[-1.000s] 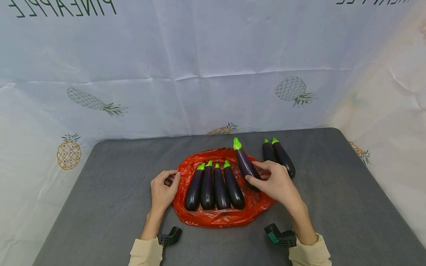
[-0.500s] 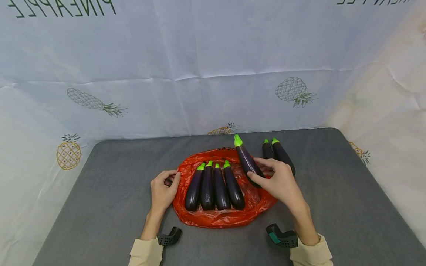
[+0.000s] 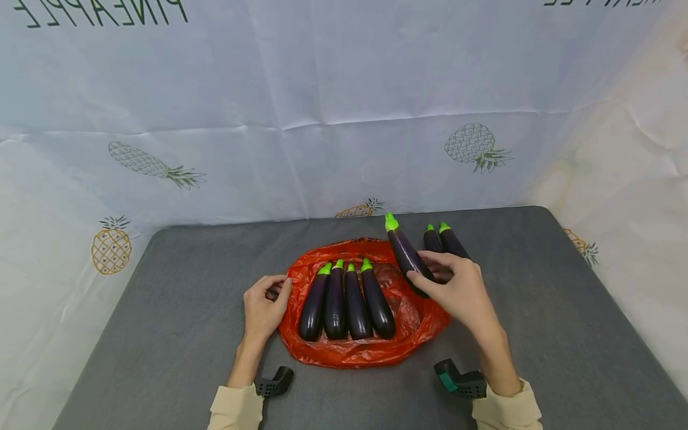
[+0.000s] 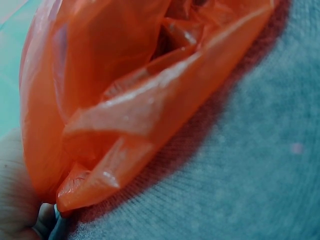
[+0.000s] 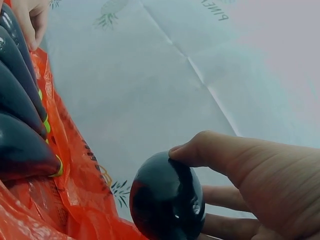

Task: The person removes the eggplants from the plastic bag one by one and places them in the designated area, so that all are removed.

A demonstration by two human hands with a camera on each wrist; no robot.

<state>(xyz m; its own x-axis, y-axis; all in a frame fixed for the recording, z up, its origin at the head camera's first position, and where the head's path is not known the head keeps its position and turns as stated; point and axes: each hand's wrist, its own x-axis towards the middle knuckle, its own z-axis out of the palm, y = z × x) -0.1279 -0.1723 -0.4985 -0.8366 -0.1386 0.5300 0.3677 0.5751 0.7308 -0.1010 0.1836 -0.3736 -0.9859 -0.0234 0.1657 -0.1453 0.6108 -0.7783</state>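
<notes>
Head view's got four eggplants [image 3: 355, 304] in one red bag [image 3: 355, 355], two loose ones [image 3: 452, 242] on the counter [image 3: 559, 334], right hand [image 3: 463, 292] gripping a seventh eggplant [image 3: 405, 254], left hand [image 3: 262, 306] pinching the bag.

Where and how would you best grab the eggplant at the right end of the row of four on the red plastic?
Probably round the thick middle of that right-end eggplant, gripping across its width, coming from above and the right. It lies with its green stem at the far end; its right flank faces red plastic, while a neighbouring eggplant crowds its left.
</notes>
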